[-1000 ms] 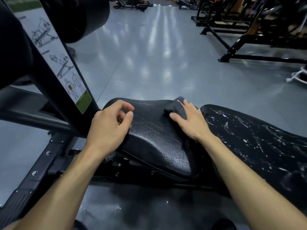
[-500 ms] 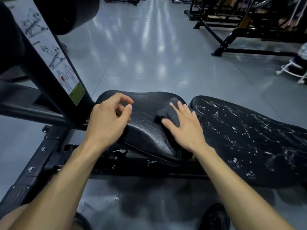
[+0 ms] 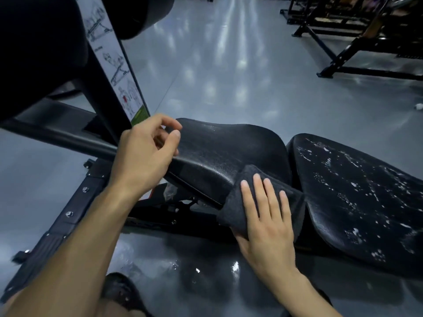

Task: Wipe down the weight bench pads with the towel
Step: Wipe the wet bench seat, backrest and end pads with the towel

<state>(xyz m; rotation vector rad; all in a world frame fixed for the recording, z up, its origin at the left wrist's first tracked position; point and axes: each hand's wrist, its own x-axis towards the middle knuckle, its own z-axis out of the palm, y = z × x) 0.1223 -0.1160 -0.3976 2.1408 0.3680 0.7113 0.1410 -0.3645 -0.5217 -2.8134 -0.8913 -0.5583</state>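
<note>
The dark towel point(image 3: 238, 209) is folded over the near right corner of the seat pad point(image 3: 229, 152), draped down across its edge and into the gap between that pad and the long back pad point(image 3: 357, 197) to its right. The right hand point(image 3: 267, 225) lies flat on the towel with its fingers straight and slightly spread, pressing the cloth against the pad's side; the thumb is tucked under the towel's lower edge. The left hand point(image 3: 144, 156) rests at the seat pad's far left end, its fingers loosely curled with the thumb near the fingertips; whether they pinch the pad's rim or merely touch it cannot be told. The seat pad has a fine wet sheen, while the back pad is flecked with white spots and streaks. Behind the left hand a black frame post carries an instruction sticker point(image 3: 121, 81) with exercise diagrams. Glossy grey floor point(image 3: 229, 76) stretches beyond, with black equipment frames point(image 3: 357, 42) at the upper right
</note>
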